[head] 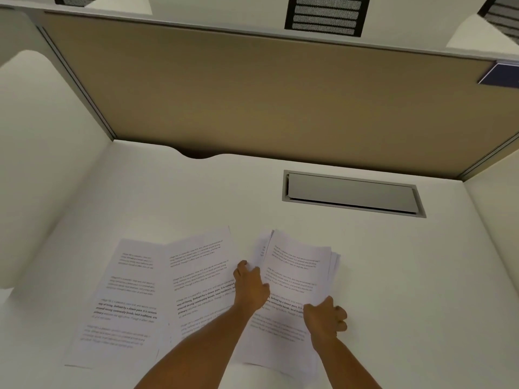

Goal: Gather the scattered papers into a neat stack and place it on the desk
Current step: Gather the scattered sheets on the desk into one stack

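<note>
A loose pile of printed white papers [297, 270] lies on the white desk [393, 276], its sheets fanned at the right edge. My left hand [250, 287] grips the pile's left edge. My right hand [325, 318] grips its right side near the front. Two more printed sheets lie flat to the left: one [202, 265] partly under the pile and my left arm, another [123, 299] further left, overlapped by the first.
A grey cable flap [351, 193] is set into the desk behind the papers. A tan partition panel [266, 94] closes the back, with white side walls left and right. A cable notch [199, 155] cuts the desk's back edge.
</note>
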The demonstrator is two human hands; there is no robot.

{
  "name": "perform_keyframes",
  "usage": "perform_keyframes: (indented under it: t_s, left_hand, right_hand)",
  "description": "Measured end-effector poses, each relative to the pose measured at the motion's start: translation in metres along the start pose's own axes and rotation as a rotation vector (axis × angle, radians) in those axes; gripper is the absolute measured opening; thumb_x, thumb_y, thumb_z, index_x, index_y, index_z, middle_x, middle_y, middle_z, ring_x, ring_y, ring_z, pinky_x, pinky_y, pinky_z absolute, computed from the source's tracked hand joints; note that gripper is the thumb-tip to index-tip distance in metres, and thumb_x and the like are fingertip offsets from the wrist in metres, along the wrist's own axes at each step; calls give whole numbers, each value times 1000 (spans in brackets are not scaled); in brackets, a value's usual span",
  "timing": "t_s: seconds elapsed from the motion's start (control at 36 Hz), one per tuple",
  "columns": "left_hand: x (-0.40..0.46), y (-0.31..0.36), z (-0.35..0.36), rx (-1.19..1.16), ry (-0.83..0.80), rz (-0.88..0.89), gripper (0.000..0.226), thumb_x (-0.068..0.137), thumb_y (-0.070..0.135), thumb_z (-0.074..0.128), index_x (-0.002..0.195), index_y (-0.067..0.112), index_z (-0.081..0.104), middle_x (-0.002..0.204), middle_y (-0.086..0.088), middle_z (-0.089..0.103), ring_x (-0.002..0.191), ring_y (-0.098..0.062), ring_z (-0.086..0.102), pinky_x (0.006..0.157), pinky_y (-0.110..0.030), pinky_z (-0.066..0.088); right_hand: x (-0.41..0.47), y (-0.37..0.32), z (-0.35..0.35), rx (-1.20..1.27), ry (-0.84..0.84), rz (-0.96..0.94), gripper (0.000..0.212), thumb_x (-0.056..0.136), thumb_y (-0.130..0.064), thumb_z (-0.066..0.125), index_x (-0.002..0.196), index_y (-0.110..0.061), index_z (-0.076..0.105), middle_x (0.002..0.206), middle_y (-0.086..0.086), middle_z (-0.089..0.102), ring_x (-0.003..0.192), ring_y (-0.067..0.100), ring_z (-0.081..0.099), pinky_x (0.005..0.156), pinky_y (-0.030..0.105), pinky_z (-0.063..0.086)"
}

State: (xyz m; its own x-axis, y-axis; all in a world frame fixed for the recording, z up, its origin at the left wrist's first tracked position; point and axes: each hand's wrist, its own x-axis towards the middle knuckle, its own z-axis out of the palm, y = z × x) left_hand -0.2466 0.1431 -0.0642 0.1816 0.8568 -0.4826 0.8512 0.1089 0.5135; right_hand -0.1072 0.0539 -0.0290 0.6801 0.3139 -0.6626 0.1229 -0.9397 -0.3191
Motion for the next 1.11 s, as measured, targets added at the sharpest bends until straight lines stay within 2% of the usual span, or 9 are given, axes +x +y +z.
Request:
perform_keyframes:
  t_s: [0.17,0.33,0.53,0.58,0.67,0.75,0.83,1.0,1.11]
  left_hand:
    - [6,0,3,-59,-21,17,44,93,22,61,133,7,49,156,-10,15,144,-29,17,112,-37,37]
    - [11,0,1,-43,-14,20,52,92,21,64,138,6,45,154,-9,25,140,-26,32,111,-36,41]
    - [14,-5,-4,101,14,53,58,92,28,61,143,8,41,151,-6,31,133,-27,38,109,-36,41]
    - [14,-6,-5,110,12,59,58,92,28,61,143,8,41,151,-6,32,132,-27,39,108,-36,43]
    - [14,-7,-7,105,4,64,55,93,27,60,142,9,42,150,-5,34,130,-27,39,107,-36,44]
    - [13,-9,-8,91,3,68,56,94,26,60,143,8,40,151,-5,34,130,-27,38,106,-35,43]
    - [12,-10,-9,81,1,66,56,94,26,60,143,8,40,152,-4,33,130,-27,38,105,-34,44]
    - [10,-12,-11,65,-15,60,56,93,27,61,143,11,41,151,-4,35,130,-28,37,105,-35,43]
    - [7,-14,-14,32,-13,35,56,92,26,63,143,12,42,151,-4,35,131,-28,36,105,-36,44]
  right_hand:
    - [6,-1,5,31,2,-16,69,86,-12,69,145,-8,33,155,20,17,136,41,25,110,50,38]
    - [7,-5,7,107,-15,-60,62,88,-6,67,141,-1,35,151,20,25,124,41,46,101,48,49]
    - [6,-12,8,194,-58,-89,73,91,-6,63,152,-4,23,153,19,31,139,37,33,111,47,37]
    - [6,-13,8,225,-78,-87,73,90,-6,62,152,-5,23,151,19,32,135,35,38,106,44,41]
    - [7,-13,7,301,-122,-88,77,91,-7,64,153,-7,20,150,19,31,119,31,49,85,33,45]
    - [11,-12,5,376,-146,-70,79,89,-7,65,154,-8,20,151,17,34,120,32,52,82,30,46]
    - [17,-10,2,523,-180,-46,81,86,-2,68,152,-9,21,140,14,50,102,23,53,82,28,47]
    - [30,-9,-5,684,-244,78,62,79,-6,79,134,2,52,123,20,65,110,37,64,97,51,53]
    - [31,-7,-11,681,-356,20,38,83,2,75,120,5,66,97,15,73,86,32,70,72,39,61]
